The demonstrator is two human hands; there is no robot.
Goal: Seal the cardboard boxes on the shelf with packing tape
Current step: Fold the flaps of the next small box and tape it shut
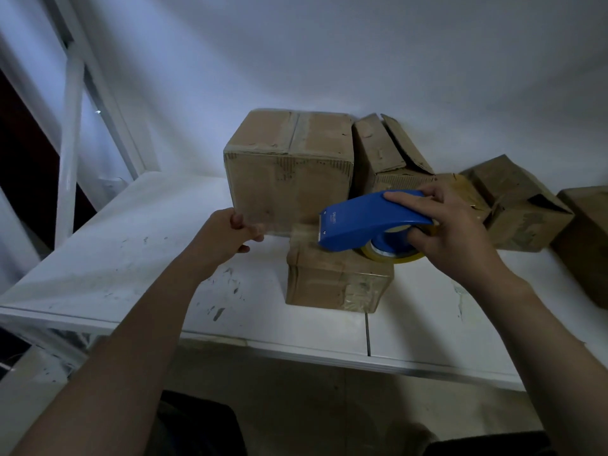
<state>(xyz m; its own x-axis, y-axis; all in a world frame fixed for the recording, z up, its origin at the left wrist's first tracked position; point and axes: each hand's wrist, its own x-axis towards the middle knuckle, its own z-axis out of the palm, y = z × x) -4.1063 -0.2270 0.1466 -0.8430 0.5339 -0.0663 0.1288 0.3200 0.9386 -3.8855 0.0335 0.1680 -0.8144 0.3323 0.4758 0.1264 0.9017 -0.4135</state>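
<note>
A small cardboard box [332,278] sits on the white shelf [138,258], with tape across its top and front. My right hand [450,232] grips a blue tape dispenser [365,222] with a yellowish tape roll [391,255], held over the small box's top. My left hand [227,235] pinches the free end of a clear tape strip [276,222] stretched out from the dispenser's blade to the left. Behind stands a large taped box [289,166].
A box with loose, raised flaps [388,149] stands behind the dispenser. Two more worn boxes [519,205] lie at the right, one partly cut off by the frame edge [589,245]. White shelf posts [69,136] rise at the left. The shelf's front edge [296,353] is near me.
</note>
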